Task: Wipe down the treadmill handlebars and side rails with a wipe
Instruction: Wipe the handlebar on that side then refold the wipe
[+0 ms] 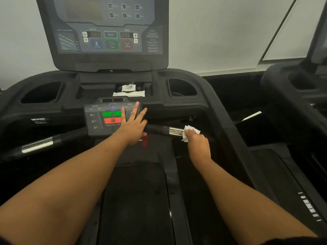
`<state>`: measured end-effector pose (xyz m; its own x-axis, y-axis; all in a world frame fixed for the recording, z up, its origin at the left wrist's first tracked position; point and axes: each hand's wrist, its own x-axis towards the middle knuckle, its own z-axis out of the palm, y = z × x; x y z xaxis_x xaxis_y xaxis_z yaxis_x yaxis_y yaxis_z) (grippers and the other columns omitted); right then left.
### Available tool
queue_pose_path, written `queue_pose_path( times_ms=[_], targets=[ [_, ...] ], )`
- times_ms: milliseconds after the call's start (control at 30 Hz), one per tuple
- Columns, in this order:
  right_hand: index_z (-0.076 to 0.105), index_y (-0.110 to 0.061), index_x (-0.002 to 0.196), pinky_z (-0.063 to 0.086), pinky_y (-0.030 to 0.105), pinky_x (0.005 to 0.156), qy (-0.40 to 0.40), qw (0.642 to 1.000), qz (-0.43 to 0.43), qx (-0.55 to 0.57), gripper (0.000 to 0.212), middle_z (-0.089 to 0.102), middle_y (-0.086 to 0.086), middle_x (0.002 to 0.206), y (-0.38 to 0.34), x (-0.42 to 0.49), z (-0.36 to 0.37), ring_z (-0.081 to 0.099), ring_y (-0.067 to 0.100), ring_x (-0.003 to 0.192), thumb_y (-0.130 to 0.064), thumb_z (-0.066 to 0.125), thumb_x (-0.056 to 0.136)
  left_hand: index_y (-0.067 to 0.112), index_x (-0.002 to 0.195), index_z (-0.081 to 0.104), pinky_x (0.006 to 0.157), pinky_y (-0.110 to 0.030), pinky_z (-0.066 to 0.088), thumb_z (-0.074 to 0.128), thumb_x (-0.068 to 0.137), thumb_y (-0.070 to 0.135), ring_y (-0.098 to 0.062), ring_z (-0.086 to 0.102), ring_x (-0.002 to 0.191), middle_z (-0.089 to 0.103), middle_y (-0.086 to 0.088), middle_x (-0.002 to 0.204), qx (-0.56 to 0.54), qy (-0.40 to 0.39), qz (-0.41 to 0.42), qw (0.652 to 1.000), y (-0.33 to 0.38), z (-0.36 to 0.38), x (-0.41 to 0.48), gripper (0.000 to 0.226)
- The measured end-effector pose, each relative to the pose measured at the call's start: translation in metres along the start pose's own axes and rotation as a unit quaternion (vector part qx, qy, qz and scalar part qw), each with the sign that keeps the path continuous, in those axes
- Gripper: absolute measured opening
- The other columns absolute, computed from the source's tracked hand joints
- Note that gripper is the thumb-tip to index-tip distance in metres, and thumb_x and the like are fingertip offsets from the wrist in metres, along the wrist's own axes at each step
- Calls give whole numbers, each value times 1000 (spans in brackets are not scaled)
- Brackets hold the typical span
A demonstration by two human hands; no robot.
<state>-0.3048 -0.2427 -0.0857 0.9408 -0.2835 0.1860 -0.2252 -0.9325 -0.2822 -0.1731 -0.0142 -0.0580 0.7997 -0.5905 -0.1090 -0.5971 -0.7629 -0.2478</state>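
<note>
A black treadmill fills the view. Its right handlebar (169,130) has a chrome sensor band, and my right hand (197,142) grips a white wipe (190,129) wrapped round the bar just right of that band. My left hand (133,123) lies flat with straight fingers on the right part of the small control panel (104,119). The left handlebar (38,145), also with a chrome band, is untouched. The right side rail (235,138) runs down towards me.
The big console screen (109,32) stands upright ahead. A torn wipe packet (129,91) lies in the centre tray between two cup holders (42,92). A red safety clip (144,140) hangs under the panel. Another treadmill (297,96) stands at the right.
</note>
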Motion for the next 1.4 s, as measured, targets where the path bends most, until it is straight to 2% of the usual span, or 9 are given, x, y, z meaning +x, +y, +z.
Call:
queue_pose_path(
  times_ms=[133,200,333,500,700,833,1033,1200,1400],
  targets=[
    [60,-14,114,55,30,69,-15,999,16,-40,24,63,3,88,-9,16,-9,62,18,78,-9,63,90,19,151,41,111,-76,-14,49,104,44,-38,-39,145,-17,-5,170,-10,-5,-4,1000,-1,-1,-1,54],
    [58,-13,115,56,32,69,-23,998,32,-41,27,61,3,90,-13,15,-7,63,19,78,-7,62,89,20,151,41,110,-76,-14,49,104,43,-38,-39,145,-17,-5,170,-16,-10,-3,1000,-1,-2,0,54],
    [55,-14,126,57,33,72,-4,999,21,-33,40,62,3,108,-10,2,4,65,20,83,-2,61,89,20,151,40,111,-76,-15,49,104,42,-37,-41,145,-19,-5,170,-29,-24,-4,999,-1,-5,1,53],
    [59,-14,114,56,29,66,-4,998,23,-61,30,63,2,90,-14,18,-1,64,17,77,-7,68,86,20,152,39,109,-75,-17,49,104,40,-38,-41,144,-20,-6,169,-33,-27,-3,999,-1,-6,-1,53],
    [53,-16,125,55,28,68,-25,997,31,-67,44,61,1,103,-15,9,4,63,16,81,-4,68,85,19,152,39,108,-75,-17,49,104,38,-39,-42,143,-20,-7,169,-33,-31,-2,999,-1,-8,-1,52],
    [60,-14,111,55,28,68,-19,994,31,-99,28,66,3,91,-21,23,0,65,17,81,-6,68,85,20,152,39,109,-75,-18,49,104,37,-38,-43,142,-21,-6,169,-38,-31,-3,999,-1,-4,1,51],
    [58,-10,113,55,28,71,-13,994,21,-107,32,63,4,98,-25,19,8,63,18,88,-2,68,83,21,154,35,108,-75,-19,48,105,37,-39,-45,141,-23,-8,168,-27,-46,-12,998,-1,-7,3,53],
    [63,-11,107,55,30,67,-50,993,15,-110,27,65,6,86,-26,32,1,65,20,75,0,69,83,20,154,36,108,-75,-18,49,104,38,-40,-44,141,-23,-8,168,-22,-49,-12,998,0,-8,3,55],
    [57,-12,111,52,26,68,-14,995,15,-101,32,61,3,94,-26,19,11,61,16,82,-2,68,83,20,154,35,108,-76,-18,49,104,38,-40,-44,140,-24,-9,168,-21,-50,-12,998,0,-9,2,54]
  ],
)
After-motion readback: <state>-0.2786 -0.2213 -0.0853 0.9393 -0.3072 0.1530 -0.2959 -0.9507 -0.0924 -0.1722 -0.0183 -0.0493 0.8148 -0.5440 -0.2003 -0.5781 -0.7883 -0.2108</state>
